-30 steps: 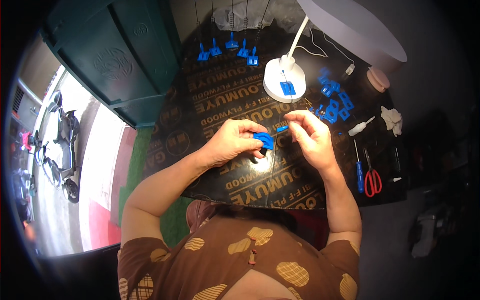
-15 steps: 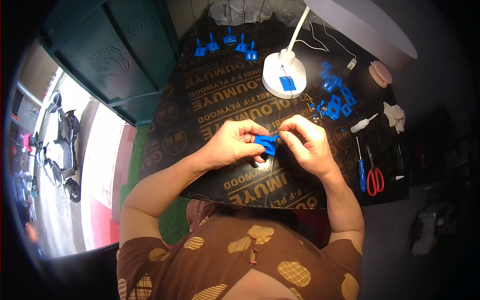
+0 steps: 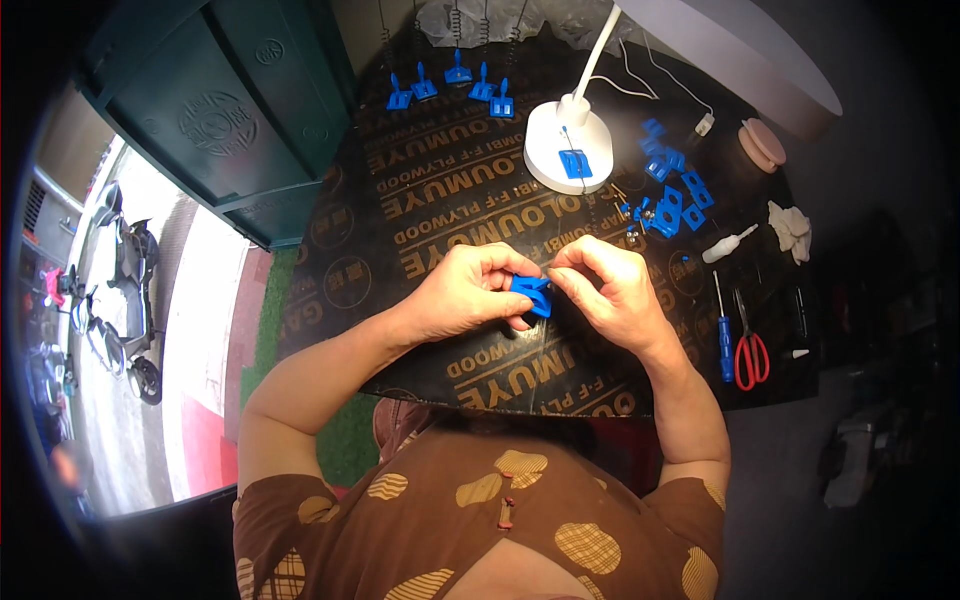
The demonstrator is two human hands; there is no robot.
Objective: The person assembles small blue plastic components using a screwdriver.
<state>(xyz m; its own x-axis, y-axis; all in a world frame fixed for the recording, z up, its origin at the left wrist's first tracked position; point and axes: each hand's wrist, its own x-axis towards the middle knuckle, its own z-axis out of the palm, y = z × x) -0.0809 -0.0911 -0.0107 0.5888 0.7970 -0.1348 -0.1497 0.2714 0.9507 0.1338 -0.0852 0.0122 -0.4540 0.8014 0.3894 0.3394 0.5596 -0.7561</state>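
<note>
Above the near part of the dark table, my left hand [image 3: 462,290] grips a small blue plastic part [image 3: 537,298] between thumb and fingers. Close by on its right, my right hand [image 3: 612,295] is closed in a pinch, its fingertips at the part's upper right edge. Whatever sits in that pinch is too small or hidden to name. Farther right on the table lies a loose pile of similar blue parts [image 3: 672,212], with small metal pieces [image 3: 632,232] beside it.
A white lamp [image 3: 550,150] carries one blue part [image 3: 575,164] on its base. Several blue parts with coiled wires [image 3: 459,68] stand at the back. Along the right lie a white-tipped bottle [image 3: 724,248], a screwdriver [image 3: 725,345], red-handled scissors [image 3: 751,360] and crumpled tissue [image 3: 790,233].
My right fingertips have shifted slightly left, in toward the blue part's upper edge. The blue part has turned a little in my left hand, which stays in about the same place.
</note>
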